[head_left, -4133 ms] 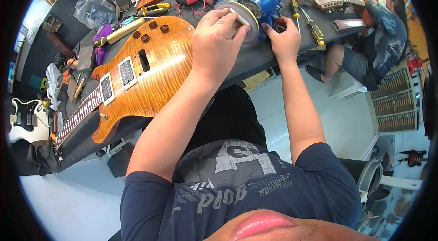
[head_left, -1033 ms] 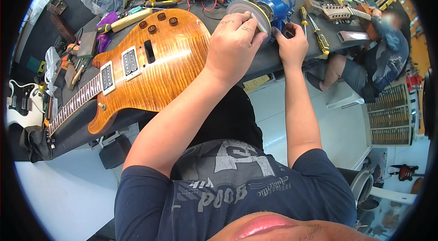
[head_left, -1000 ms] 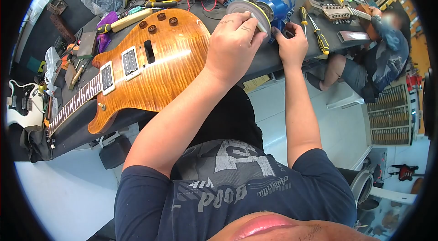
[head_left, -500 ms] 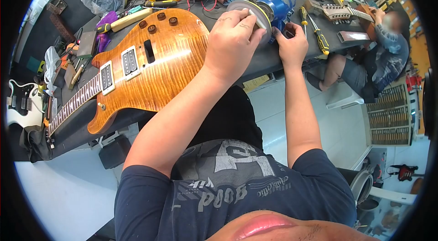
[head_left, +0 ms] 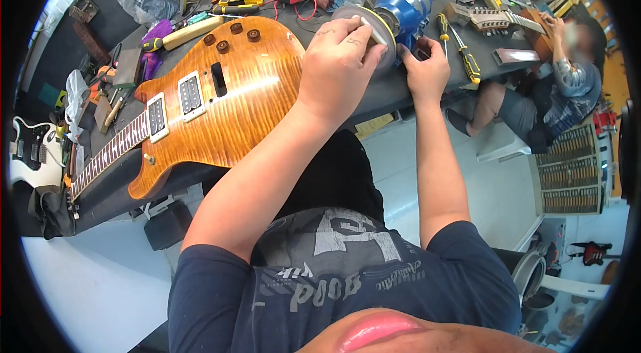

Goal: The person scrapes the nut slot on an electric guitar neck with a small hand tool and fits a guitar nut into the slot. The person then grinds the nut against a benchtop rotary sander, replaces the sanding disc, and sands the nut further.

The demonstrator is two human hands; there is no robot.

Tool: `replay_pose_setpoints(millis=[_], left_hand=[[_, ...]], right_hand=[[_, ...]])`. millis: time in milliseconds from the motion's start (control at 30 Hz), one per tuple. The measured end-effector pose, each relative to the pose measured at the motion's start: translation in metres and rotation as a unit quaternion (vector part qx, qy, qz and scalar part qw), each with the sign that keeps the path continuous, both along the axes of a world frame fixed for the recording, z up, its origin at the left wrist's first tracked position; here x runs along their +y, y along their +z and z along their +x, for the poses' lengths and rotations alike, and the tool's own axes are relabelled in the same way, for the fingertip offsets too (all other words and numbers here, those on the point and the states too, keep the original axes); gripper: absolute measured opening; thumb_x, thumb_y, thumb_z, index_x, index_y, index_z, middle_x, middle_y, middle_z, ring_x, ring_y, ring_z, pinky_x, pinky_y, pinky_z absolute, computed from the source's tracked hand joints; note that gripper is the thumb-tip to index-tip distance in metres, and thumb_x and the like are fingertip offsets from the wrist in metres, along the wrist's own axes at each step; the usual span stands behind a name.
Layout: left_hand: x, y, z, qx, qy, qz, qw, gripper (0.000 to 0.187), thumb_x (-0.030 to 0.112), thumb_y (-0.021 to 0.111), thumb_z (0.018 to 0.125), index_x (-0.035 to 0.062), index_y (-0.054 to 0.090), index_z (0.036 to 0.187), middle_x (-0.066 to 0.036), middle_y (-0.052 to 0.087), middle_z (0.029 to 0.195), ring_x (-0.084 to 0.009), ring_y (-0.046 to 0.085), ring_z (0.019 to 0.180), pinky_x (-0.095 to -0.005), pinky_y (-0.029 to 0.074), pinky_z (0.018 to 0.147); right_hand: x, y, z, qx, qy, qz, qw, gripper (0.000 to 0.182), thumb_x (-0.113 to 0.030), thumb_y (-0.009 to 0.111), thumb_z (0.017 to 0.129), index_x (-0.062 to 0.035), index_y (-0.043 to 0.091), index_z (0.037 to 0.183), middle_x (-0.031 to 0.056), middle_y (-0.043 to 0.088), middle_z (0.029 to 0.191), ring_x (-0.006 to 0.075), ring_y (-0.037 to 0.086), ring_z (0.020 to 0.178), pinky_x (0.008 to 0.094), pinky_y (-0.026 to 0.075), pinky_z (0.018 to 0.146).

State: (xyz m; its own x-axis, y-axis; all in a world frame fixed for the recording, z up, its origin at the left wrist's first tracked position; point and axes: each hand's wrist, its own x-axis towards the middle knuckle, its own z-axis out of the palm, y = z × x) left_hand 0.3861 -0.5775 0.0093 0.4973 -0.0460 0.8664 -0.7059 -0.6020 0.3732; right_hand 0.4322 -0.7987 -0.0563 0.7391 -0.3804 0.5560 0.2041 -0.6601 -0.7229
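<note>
So the blue motor tool point(head_left: 406, 7) with the round disc point(head_left: 346, 13) sits on the dark bench point(head_left: 384, 91), right of the amber guitar point(head_left: 234, 109). Left hand point(head_left: 336, 72) has a small white stick point(head_left: 372, 28) pinched at the disc's face — right hand point(head_left: 428, 74) is curled by the tool's base, can't tell if it's gripping. Screwdrivers point(head_left: 470, 67) lie just right, another person point(head_left: 571, 89) sits far right.

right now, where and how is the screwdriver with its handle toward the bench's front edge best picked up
By its thick yellow-and-black handle, coming down from above on the near side. The screwdriver lies flat, handle nearest the bench edge, and its thin shaft points away, so the handle likely gives the surer hold.
</note>
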Motion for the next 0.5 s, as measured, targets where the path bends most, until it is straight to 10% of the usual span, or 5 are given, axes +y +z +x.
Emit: replay_pose_setpoints(millis=[500], left_hand=[[-0.0040, 0.0029, -0.0043, 0.000, 0.007, 0.013, 1.000, 0.036, 0.012, 0.095, 0.082, -0.0019, 0.082, 0.113, -0.020, 0.078, 0.119, -0.0366, 0.076, 0.107, -0.0433, 0.063, 0.094]], right_hand=[[0.0023, 0.0048, -0.0023, -0.020, -0.004, 0.004, 1.000, 0.053, -0.030, 0.097, 0.081, 0.0020, 0.075, 0.117, 0.0162, 0.079, 0.109, 0.0307, 0.076, 0.097, 0.0419, 0.059, 0.088]])
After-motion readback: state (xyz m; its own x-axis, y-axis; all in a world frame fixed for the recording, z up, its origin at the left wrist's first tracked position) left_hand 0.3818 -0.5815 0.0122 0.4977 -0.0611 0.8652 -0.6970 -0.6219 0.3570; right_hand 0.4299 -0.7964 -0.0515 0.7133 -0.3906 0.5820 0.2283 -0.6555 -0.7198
